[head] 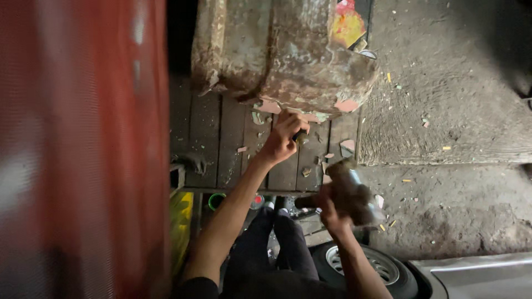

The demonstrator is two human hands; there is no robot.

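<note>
Left hand (282, 138): fingers curled shut round a short dark chisel (300, 136), tip set against the lower edge of the rusted metal block (288, 55); long axis running roughly up-left toward the block. Right hand (331, 213): fingers clamped on a blurred hammer (352, 191), head up and right, handle lying leftward. Below: dark wooden planks (221, 138), scattered pink flakes (348, 145). Top right behind block: irregular red-and-yellow package (346, 25). Left edge: red mesh panel (83, 149). Bottom: car wheel (382, 268).
</note>
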